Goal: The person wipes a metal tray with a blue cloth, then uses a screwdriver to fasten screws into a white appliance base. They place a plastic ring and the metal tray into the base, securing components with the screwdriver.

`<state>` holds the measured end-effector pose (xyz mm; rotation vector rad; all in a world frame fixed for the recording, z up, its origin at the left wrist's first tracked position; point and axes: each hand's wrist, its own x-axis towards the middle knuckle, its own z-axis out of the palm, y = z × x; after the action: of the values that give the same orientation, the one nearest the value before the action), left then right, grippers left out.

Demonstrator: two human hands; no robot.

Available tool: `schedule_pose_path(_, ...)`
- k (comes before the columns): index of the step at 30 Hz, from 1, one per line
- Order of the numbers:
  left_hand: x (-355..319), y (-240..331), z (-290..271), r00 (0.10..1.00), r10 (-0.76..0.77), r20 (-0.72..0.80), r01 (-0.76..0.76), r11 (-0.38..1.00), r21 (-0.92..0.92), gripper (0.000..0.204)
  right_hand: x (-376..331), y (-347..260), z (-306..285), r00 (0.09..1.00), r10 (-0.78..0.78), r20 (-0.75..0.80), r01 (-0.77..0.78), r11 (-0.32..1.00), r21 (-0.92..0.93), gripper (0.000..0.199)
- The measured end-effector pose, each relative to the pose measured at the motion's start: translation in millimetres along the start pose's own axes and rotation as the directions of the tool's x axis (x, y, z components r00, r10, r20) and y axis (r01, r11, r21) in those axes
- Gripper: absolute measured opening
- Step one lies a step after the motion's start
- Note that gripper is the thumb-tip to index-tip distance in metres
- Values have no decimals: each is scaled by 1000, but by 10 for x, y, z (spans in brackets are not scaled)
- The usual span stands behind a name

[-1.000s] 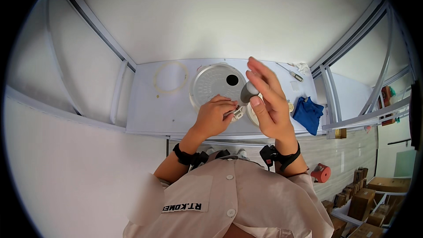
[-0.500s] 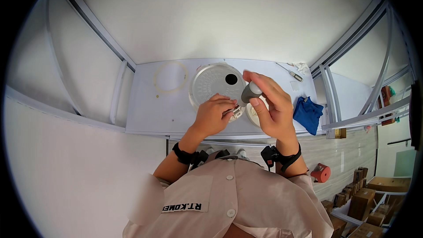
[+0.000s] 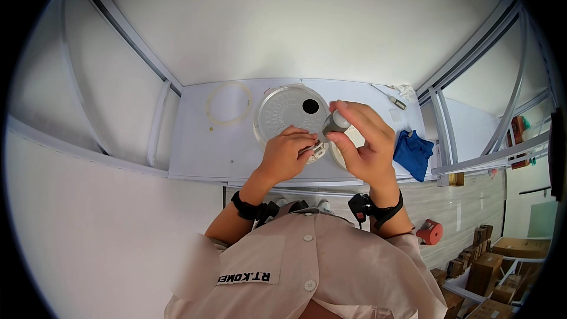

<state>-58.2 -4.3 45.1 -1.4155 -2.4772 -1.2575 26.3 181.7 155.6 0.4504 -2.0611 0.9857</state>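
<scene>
My right hand (image 3: 372, 145) grips a screwdriver by its thick grey handle (image 3: 335, 123), thumb on one side and fingers on the other. The handle leans, its lower end towards the fingers of my left hand (image 3: 287, 152). Those fingers are pinched together at a small white plastic part (image 3: 319, 151), and they hide much of it. Where the screwdriver's tip meets the part is too small to make out. Beyond my left hand lies a round silvery plate (image 3: 283, 109) with a black spot. A round cream-coloured piece (image 3: 338, 155) sits partly beneath my right hand.
A yellowish ring (image 3: 208, 106) lies on the left of the white table (image 3: 198, 147). At the right are another screwdriver (image 3: 397, 103), crumpled white tissue (image 3: 405, 90) and a blue cloth (image 3: 413, 153) by the edge. Frame posts (image 3: 440, 124) flank the table.
My right hand has shifted slightly and its fingers have closed further round the screwdriver handle, which leans a little differently. My left hand has stayed in place.
</scene>
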Motion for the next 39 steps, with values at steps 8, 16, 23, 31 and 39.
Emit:
schedule_pose_path(8, 9, -9, 8, 1000, 6, -1, -6, 1000, 4, 21, 74, -117, 66, 997, 32, -75, -32, 999, -8, 53)
schedule_pose_path(16, 16, -21, 7, 1000, 11, 7, -11, 1000, -14, 19, 2, 35, -20, 1000, 28, 12, -28, 1000, -9, 50)
schedule_pose_path(23, 11, -32, 13, 1000, 24, -6, -24, 1000, -9, 18, -4, -47, 112, 991, 24, -130, -38, 993, -110, 56)
schedule_pose_path(31, 35, -32, -13, 999, 31, 11, -30, 999, -26, 18, -59, 64, 60, 995, 58, 78, -76, 964, 255, 51)
schedule_pose_path(39, 39, -13, -38, 999, -5, 49, 7, 999, -41, 19, -127, 64, 276, 986, -46, -160, 28, 993, -114, 43)
